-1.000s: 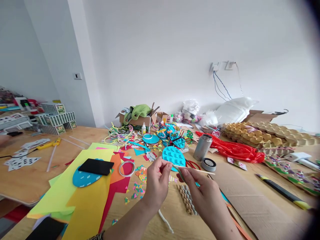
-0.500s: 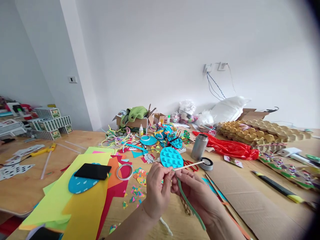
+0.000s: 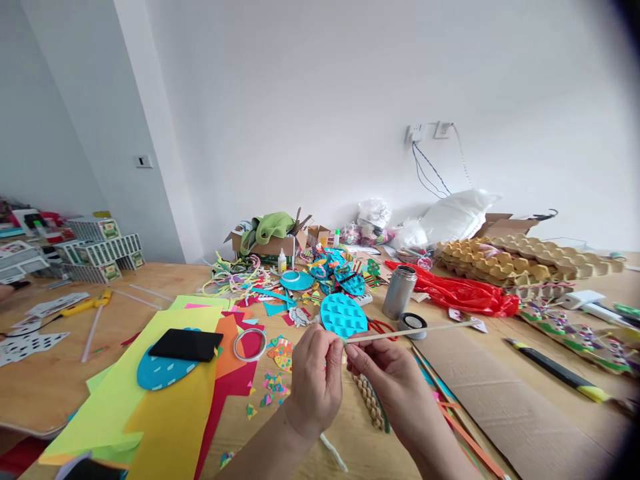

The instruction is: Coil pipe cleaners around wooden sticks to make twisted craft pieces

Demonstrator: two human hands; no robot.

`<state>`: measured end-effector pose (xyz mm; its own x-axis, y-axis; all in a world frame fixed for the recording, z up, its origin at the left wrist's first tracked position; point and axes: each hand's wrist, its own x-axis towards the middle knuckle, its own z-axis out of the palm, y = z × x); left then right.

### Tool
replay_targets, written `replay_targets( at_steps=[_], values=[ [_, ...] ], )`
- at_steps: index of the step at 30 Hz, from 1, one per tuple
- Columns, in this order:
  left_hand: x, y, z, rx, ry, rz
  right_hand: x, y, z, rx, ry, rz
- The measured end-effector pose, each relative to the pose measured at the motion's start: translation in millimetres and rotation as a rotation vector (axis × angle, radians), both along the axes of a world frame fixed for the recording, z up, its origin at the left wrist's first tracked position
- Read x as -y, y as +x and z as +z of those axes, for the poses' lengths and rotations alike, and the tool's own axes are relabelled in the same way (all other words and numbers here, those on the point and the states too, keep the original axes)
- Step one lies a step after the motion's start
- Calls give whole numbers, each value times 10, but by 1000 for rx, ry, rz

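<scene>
A long, thin, pale strip (image 3: 425, 331), which looks like a pipe cleaner, points out to the right from my hands. My left hand (image 3: 317, 370) pinches its near end between thumb and fingers. Close beside it, my right hand (image 3: 387, 373) is closed on the same strip, thumb on top. A green strip (image 3: 386, 417) shows partly below my right hand, next to a braided tan cord (image 3: 369, 400); whether the hand still grips the green strip is hidden. Just beyond my fingers lies a blue textured oval (image 3: 343, 315), with red-handled scissors (image 3: 383, 328) to its right.
At left, a black phone (image 3: 186, 344) rests on a blue oval and coloured paper (image 3: 170, 413). A metal bottle (image 3: 399, 293) stands behind the hands near a tape roll (image 3: 413, 325). Cardboard (image 3: 490, 393) and a utility knife (image 3: 557, 372) lie right; egg trays (image 3: 500, 263) sit behind.
The pale strip now reaches much farther right. My right hand has turned slightly, and the green strip that ran across its palm is now mostly hidden beneath it. My left hand stays nearly in place.
</scene>
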<state>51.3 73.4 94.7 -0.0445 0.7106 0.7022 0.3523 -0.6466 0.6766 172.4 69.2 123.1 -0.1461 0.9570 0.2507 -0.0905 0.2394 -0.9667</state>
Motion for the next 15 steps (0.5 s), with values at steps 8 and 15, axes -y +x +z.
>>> replay_targets(
  at_steps=[8, 15],
  values=[
    [49, 47, 99, 285, -337, -222, 21, 9, -12, 36, 132, 2],
    [13, 50, 197, 703, -730, -518, -17, 44, -20, 91, 197, -12]
  ],
)
